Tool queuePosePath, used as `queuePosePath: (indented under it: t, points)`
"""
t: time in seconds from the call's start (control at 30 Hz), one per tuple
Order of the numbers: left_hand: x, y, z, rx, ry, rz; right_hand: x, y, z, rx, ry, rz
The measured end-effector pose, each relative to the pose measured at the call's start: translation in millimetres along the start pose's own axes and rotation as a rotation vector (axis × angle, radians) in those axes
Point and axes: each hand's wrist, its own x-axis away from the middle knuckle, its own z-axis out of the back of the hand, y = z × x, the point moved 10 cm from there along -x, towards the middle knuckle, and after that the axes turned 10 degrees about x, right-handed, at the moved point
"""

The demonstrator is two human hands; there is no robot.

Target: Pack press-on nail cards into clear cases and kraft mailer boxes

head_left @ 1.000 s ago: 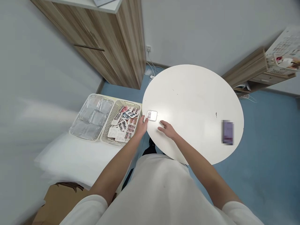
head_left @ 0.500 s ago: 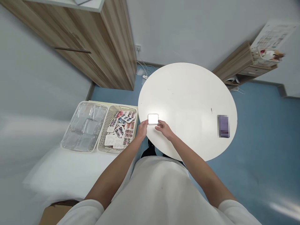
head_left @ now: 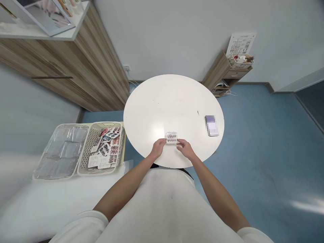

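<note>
A small clear plastic case (head_left: 171,137) shows two rows of reddish press-on nails inside. It lies flat or is held just above the white oval table (head_left: 167,104), near the front edge; I cannot tell whether it touches the top. My left hand (head_left: 159,147) grips the case's left side with fingers closed at the edge. On the opposite side, my right hand (head_left: 184,147) has its thumb and fingertips closed at the right edge. The lid looks shut.
On the left, a white basket (head_left: 81,162) holds many press-on nail cards (head_left: 104,148). Beside it, another basket (head_left: 37,168) holds clear plastic boxes (head_left: 67,148). A purple-and-white blurred item (head_left: 211,126) lies at the table's right. Wooden cabinets (head_left: 101,57) stand behind.
Both hands and the case have moved right along the table. Glare has left the case, so the nails now show. The whole view has shifted with my head.
</note>
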Motion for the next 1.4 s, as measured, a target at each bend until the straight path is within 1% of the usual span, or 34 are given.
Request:
queuePosePath:
  t: [0.1, 0.17, 0.23, 0.37, 0.5, 0.57, 0.63, 0.7, 0.8, 0.87, 0.93, 1.0, 1.07, 1.17, 1.27, 1.33, 1.4]
  points:
    - [9.6, 1.6, -29.3, -0.071, -0.028, -0.003, 12.2, 21.5, 17.1, 0.021, 0.007, 0.005]
    - [16.4, 1.4, -44.0, -0.121, -0.03, -0.006, 17.8, 32.2, 23.8, 0.043, -0.002, 0.027]
    - [22.9, -0.5, -54.9, -0.151, -0.016, -0.006, 21.7, 41.0, 27.3, 0.074, -0.02, 0.058]
    - [33.7, -8.7, -68.4, -0.159, 0.041, 0.0, 27.3, 56.2, 26.7, 0.124, -0.079, 0.105]
    - [42.1, -20.8, -74.2, -0.166, 0.093, 0.018, 32.2, 64.9, 21.7, 0.162, -0.142, 0.129]
    - [45.0, -24.3, -76.5, -0.221, 0.095, 0.012, 34.0, 64.8, 19.4, 0.218, -0.162, 0.151]
    - [46.5, -24.2, -78.6, -0.329, 0.084, -0.014, 35.3, 61.0, 17.5, 0.314, -0.175, 0.192]
    - [46.9, -20.1, -81.1, -0.478, 0.065, -0.066, 35.5, 54.4, 17.6, 0.447, -0.166, 0.242]
    - [46.3, -9.5, -84.7, -0.694, 0.032, -0.175, 33.1, 40.4, 20.5, 0.667, -0.112, 0.314]
    - [44.9, -4.0, -89.5, -0.794, -0.027, -0.246, 30.8, 29.1, 18.7, 0.785, -0.098, 0.377]
    - [42.8, -2.7, -96.1, -0.871, -0.122, -0.299, 28.0, 20.3, 12.1, 0.869, -0.123, 0.435]
    - [40.1, -4.4, -100.9, -0.929, -0.21, -0.326, 23.6, 17.2, 5.2, 0.926, -0.165, 0.457]
    - [36.8, -6.4, -101.8, -0.963, -0.26, -0.333, 17.4, 18.6, 2.0, 0.965, -0.19, 0.445]
    - [32.5, -6.7, -100.1, -0.982, -0.281, -0.343, 9.5, 20.3, 1.1, 1.002, -0.203, 0.464]
    - [30.2, -5.0, -99.4, -0.996, -0.289, -0.358, 7.7, 19.4, -2.0, 1.023, -0.218, 0.552]
    - [29.1, -3.3, -99.4, -1.015, -0.29, -0.365, 8.8, 19.4, -5.2, 1.037, -0.208, 0.596]
    - [28.4, -1.5, -100.0, -1.039, -0.292, -0.372, 9.6, 20.5, -8.3, 1.053, -0.171, 0.602]
